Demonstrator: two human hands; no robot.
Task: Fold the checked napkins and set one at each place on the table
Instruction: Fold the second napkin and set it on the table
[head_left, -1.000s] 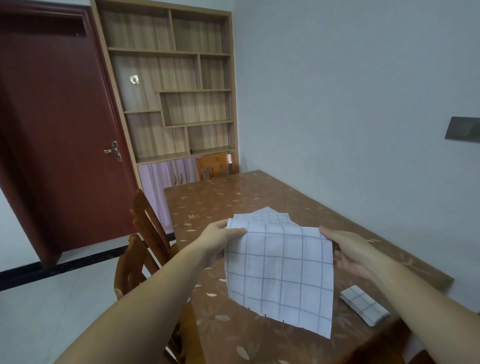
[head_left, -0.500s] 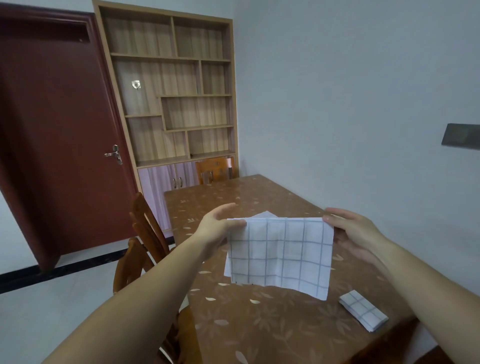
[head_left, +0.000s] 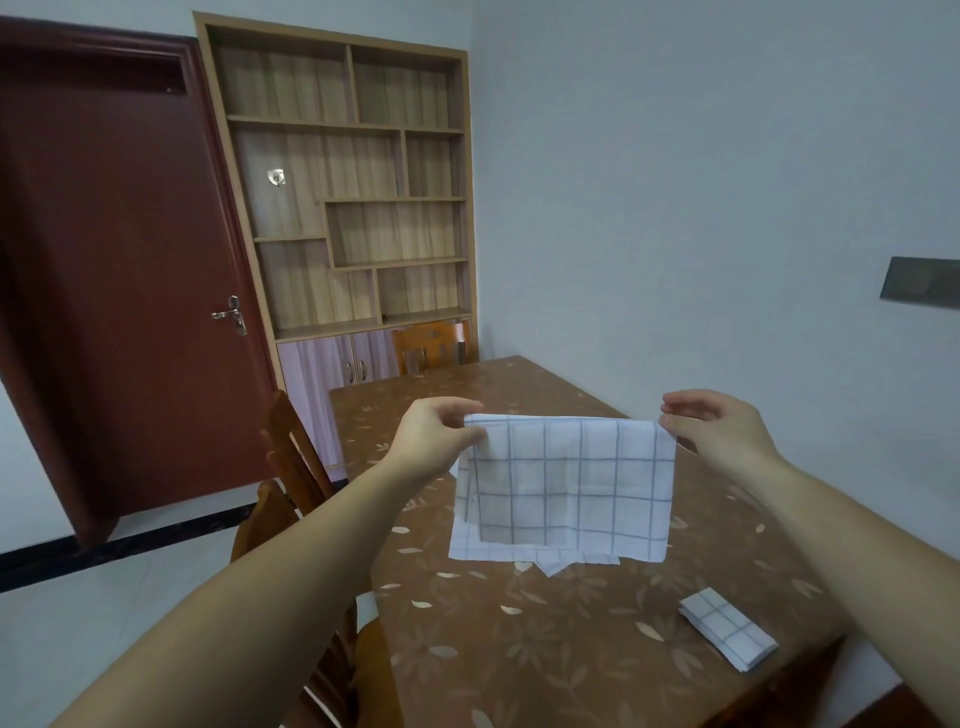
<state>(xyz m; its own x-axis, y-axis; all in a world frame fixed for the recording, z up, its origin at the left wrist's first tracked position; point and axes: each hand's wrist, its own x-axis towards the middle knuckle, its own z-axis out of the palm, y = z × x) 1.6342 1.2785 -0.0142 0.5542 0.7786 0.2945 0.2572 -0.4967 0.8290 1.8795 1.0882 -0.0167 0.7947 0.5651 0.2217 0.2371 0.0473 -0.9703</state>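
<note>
Starting at the nine o'clock side of the view, a dark red door (head_left: 130, 291) stands ajar next to a wooden bookshelf (head_left: 353, 208), and a wooden chair (head_left: 296, 467) is set against the long edge of the table (head_left: 519, 649). The left hand (head_left: 436, 436) is raised over the table with the forearm stretched forward. Its thumb and curled fingers pinch the ten o'clock corner of the checked napkin (head_left: 566, 488).

The napkin hangs in the air above the middle of the table. I think it is already doubled, because a second layer shows behind its eight o'clock corner. Its top edge is pulled straight between the hands, probably so that the corners meet well before the next fold. Under its lower edge, at six o'clock, more white cloth (head_left: 576, 562) lies flat on the table; whether the hanging edge touches it I cannot tell.

The right hand (head_left: 722, 431) mirrors the left one: wrist level, fingers curled, pinching the two o'clock corner. At five o'clock from the held napkin, well apart, a small folded napkin (head_left: 727, 626) lies near the table's corner, which looks like one place already served. A grey wall plate (head_left: 919, 280) is at three o'clock.
</note>
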